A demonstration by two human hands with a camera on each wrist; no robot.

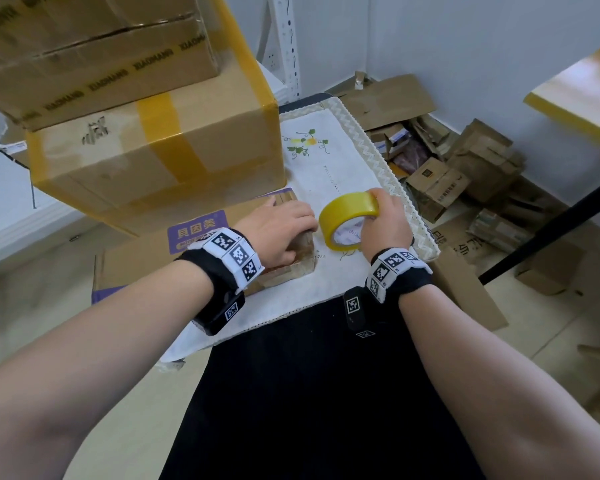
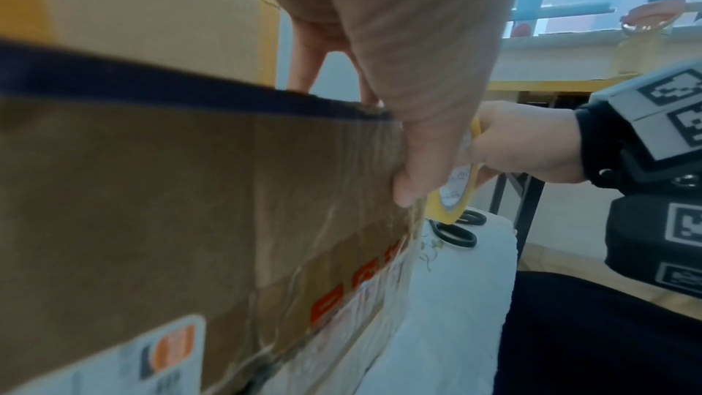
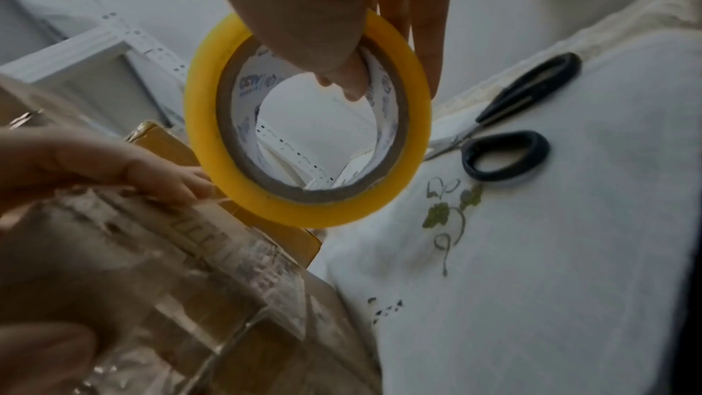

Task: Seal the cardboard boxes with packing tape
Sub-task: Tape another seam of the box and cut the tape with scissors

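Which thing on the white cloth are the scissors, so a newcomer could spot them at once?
Start at the white embroidered cloth covering the table. Just past the yellow tape roll held in the right hand, near the cloth's lace edge, lie the scissors. They are the only thing there with black loop handles and bare metal blades, and no hand touches them.

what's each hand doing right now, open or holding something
Left hand: fingers curled over the small cardboard box, gripping it.
Right hand: holding the yellow tape roll.
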